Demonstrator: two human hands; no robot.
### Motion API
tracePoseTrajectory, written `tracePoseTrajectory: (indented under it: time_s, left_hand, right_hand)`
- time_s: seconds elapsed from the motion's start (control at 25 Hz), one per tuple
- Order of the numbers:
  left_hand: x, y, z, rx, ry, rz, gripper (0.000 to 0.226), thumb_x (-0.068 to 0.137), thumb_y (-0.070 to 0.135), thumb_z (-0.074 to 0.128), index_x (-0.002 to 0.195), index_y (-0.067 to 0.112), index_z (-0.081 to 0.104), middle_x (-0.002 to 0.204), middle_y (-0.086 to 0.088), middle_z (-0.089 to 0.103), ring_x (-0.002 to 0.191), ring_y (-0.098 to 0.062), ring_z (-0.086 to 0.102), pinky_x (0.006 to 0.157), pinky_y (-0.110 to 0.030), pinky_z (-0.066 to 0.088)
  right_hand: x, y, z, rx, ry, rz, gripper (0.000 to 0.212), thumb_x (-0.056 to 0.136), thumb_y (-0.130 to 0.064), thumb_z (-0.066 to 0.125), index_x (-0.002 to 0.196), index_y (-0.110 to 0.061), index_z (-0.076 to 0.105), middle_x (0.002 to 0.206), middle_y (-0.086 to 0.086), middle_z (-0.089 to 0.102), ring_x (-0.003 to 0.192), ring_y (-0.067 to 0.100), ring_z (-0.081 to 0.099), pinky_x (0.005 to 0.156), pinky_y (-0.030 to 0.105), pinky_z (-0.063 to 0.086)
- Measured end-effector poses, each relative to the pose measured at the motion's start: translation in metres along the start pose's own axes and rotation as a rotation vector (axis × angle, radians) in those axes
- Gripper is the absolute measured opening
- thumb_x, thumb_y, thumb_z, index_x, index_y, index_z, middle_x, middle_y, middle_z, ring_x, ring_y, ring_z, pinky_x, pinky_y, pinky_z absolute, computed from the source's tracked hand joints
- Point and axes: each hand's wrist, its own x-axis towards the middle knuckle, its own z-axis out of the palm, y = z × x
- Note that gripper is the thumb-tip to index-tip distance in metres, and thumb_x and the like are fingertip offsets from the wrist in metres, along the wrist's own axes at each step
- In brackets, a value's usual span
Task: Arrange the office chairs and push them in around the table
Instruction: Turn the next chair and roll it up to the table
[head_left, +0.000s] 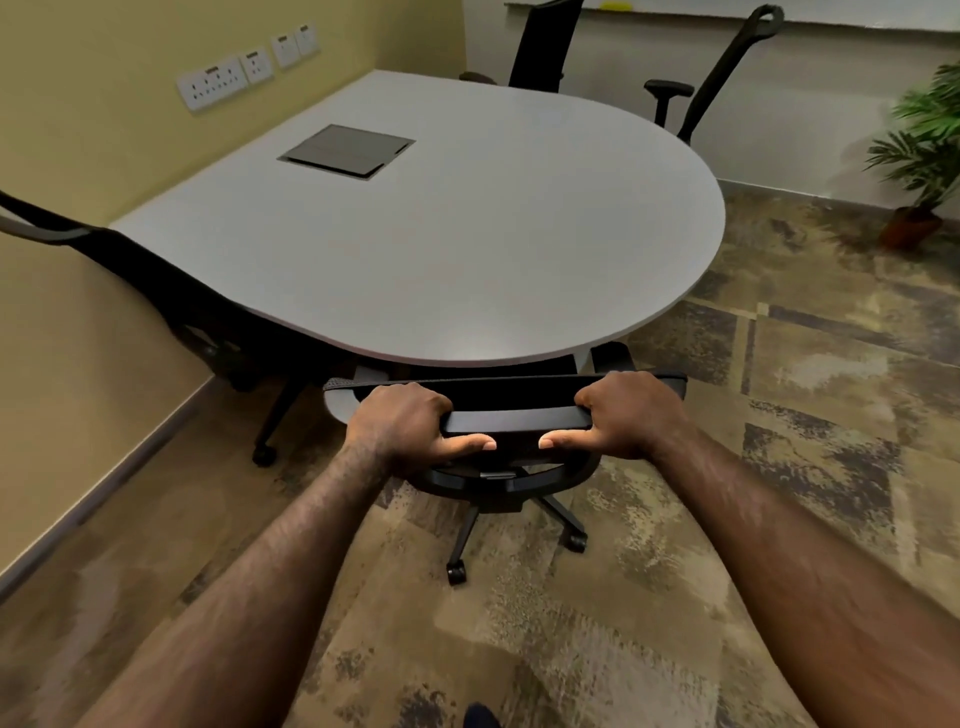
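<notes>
On the patterned carpet (675, 597) at the rounded end of the grey desk (467, 249), my left hand (402, 428) and right hand (631, 415) are closed around the top rail of the mesh office chair (514, 415), its seat already under the desk edge, for an even, straight push.

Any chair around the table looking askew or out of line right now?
Yes. The black office chair at the far right stands clear of the grey round-ended table, backrest leaning away, not pushed in. The black mesh chair by the yellow wall sits angled. The chair under both hands' grip looks square.
</notes>
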Motion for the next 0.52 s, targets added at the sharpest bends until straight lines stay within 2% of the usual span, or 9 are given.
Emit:
tracePoseTrajectory:
  time_s: [0.24, 0.36, 0.52]
  left_hand:
    - [0.042, -0.016, 0.005, -0.016, 0.019, 0.006, 0.082, 0.063, 0.101, 0.020, 0.052, 0.023, 0.043, 0.048, 0.009, 0.044, 0.044, -0.008, 0.043, 0.044, -0.027, 0.031]
    - [0.056, -0.017, 0.005, -0.014, 0.030, 0.005, 0.082, 0.065, 0.100, 0.021, 0.051, 0.022, 0.042, 0.046, 0.009, 0.042, 0.042, -0.008, 0.041, 0.044, -0.027, 0.027]
    - [0.066, -0.016, 0.007, 0.005, 0.055, 0.024, 0.081, 0.068, 0.099, 0.018, 0.051, 0.023, 0.041, 0.047, 0.009, 0.041, 0.042, -0.008, 0.038, 0.044, -0.028, 0.029]
  right_hand:
    - [0.035, 0.024, 0.004, -0.038, 0.007, -0.014, 0.085, 0.061, -0.101, 0.017, 0.052, -0.021, 0.043, 0.047, -0.004, 0.045, 0.044, 0.016, 0.045, 0.046, 0.029, 0.034]
    - [0.047, 0.035, 0.001, -0.049, 0.001, -0.035, 0.085, 0.062, -0.100, 0.016, 0.049, -0.020, 0.040, 0.043, -0.005, 0.041, 0.041, 0.015, 0.042, 0.044, 0.028, 0.030]
    - [0.055, 0.047, -0.001, -0.073, -0.009, -0.066, 0.083, 0.064, -0.099, 0.015, 0.050, -0.020, 0.040, 0.044, -0.005, 0.040, 0.040, 0.013, 0.040, 0.044, 0.028, 0.029]
